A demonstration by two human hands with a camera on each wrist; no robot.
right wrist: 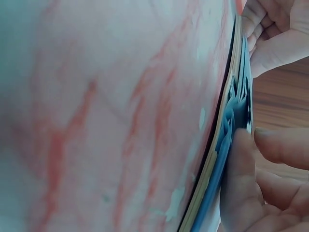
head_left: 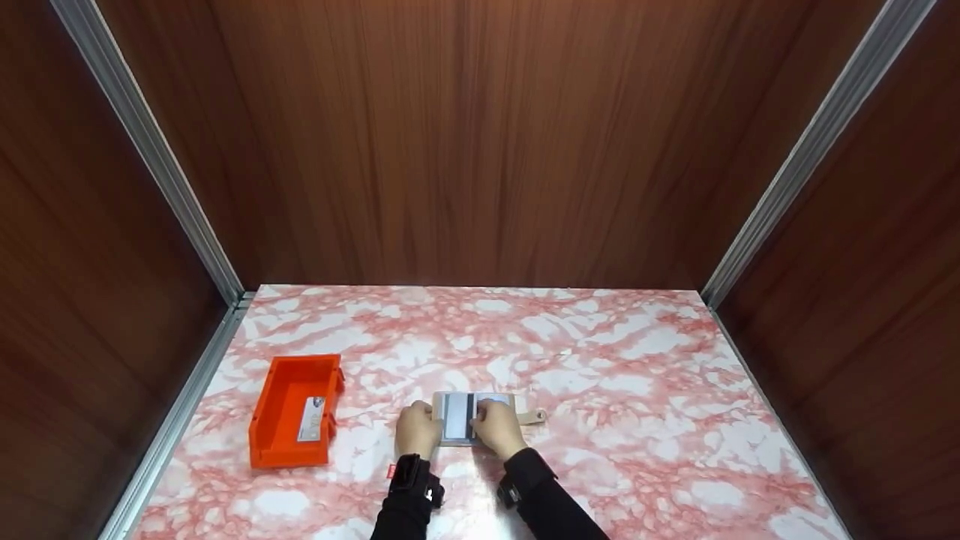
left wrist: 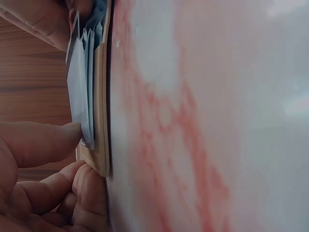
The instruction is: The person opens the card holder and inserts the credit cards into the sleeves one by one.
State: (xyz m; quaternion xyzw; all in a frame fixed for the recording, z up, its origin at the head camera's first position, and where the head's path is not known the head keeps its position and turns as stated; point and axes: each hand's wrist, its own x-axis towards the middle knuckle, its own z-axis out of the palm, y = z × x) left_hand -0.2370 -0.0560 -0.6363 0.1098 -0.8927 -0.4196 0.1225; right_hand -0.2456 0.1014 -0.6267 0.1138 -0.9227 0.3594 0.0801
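Note:
An open card holder (head_left: 454,399) with a tan cover and clear bluish sleeves lies flat on the table. Its strap with a snap (head_left: 534,417) sticks out to the right. My left hand (head_left: 418,429) grips the holder's left edge, the thumb (left wrist: 50,142) pressing the sleeves (left wrist: 79,92) and the other fingers curled at the cover's edge. At the middle, my right hand (head_left: 496,426) pinches a card with a dark stripe (head_left: 470,417) between thumb and finger, its edge standing up from the sleeves. The right fingers hide part of that card.
To the left stands an orange bin (head_left: 259,439) with a light grey card (head_left: 310,418) leaning inside. The table (head_left: 637,420) has a pink and white marbled top. Wood panels (head_left: 465,150) close it in at the back and sides.

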